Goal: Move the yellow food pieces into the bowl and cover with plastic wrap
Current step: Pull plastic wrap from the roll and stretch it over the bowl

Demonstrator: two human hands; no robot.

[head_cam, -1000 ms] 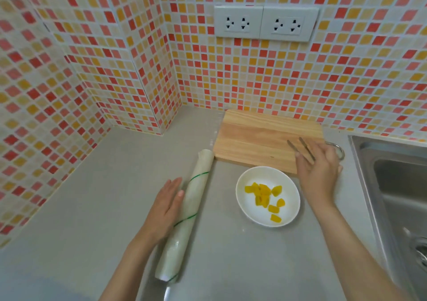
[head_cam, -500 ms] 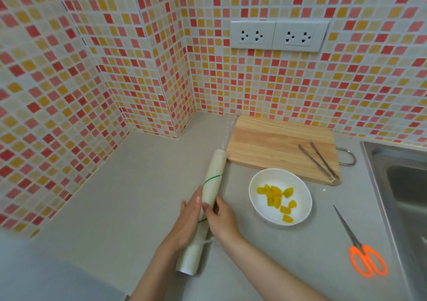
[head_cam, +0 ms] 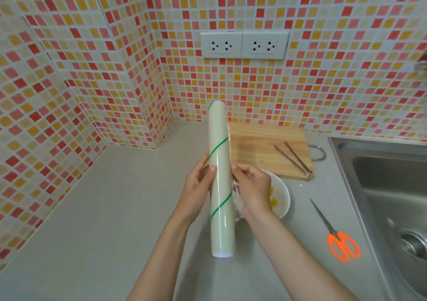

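A long pale roll of plastic wrap (head_cam: pixel 220 180) with a green spiral line is held up off the counter, pointing away from me. My left hand (head_cam: pixel 198 185) grips its middle from the left. My right hand (head_cam: pixel 251 187) pinches the loose clear film edge on the roll's right side. The white bowl (head_cam: pixel 283 196) stands on the counter just right of the roll, mostly hidden by my right hand; a few yellow food pieces (head_cam: pixel 273 200) show inside it.
A wooden cutting board (head_cam: pixel 261 148) with metal tongs (head_cam: pixel 293 158) lies behind the bowl against the tiled wall. Orange-handled scissors (head_cam: pixel 339 243) lie on the grey counter to the right. A steel sink (head_cam: pixel 388 185) fills the right edge.
The roll has been lifted off the counter and raised toward me. My right hand left the tongs on the board, came to the roll and now pinches the film edge.
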